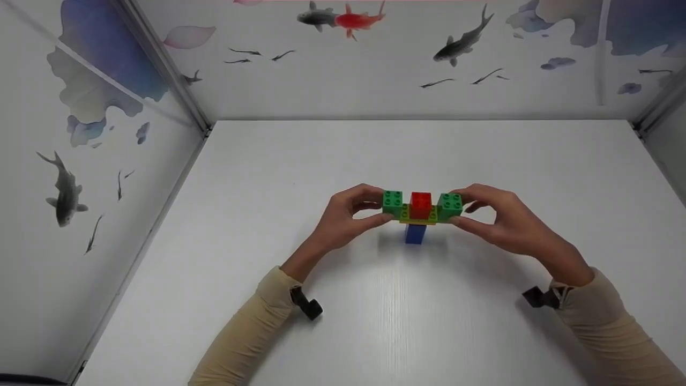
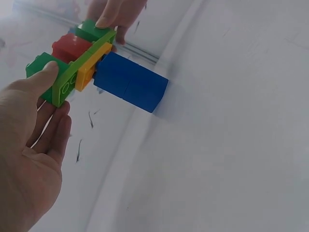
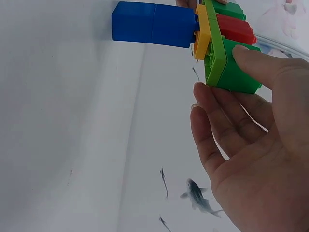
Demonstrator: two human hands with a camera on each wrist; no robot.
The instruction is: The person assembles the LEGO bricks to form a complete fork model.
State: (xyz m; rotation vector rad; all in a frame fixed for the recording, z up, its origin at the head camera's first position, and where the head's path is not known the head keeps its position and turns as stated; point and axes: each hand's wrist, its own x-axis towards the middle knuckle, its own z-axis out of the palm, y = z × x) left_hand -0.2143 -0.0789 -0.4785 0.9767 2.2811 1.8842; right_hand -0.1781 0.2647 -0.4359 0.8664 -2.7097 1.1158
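Between the hands is a T-shaped toy brick build. Two stacked blue bricks (image 3: 153, 23) form its upright stem, the lower end right at the white tabletop. Above them come a yellow plate (image 3: 203, 33) and a longer lime-green plate (image 3: 218, 57). On the lime plate sit a left green brick (image 1: 392, 201), a red brick (image 1: 420, 205) in the middle and a right green brick (image 1: 450, 206). My left hand (image 1: 347, 219) pinches the left green brick, thumb on the near side. My right hand (image 1: 501, 221) grips the right green brick likewise.
The white table (image 1: 257, 171) is bounded by a back wall panel (image 1: 375, 91) and a left panel (image 1: 32, 257), both printed with fish and petals. Black wrist straps (image 1: 307, 304) show at the cuffs of both beige sleeves (image 1: 241, 332).
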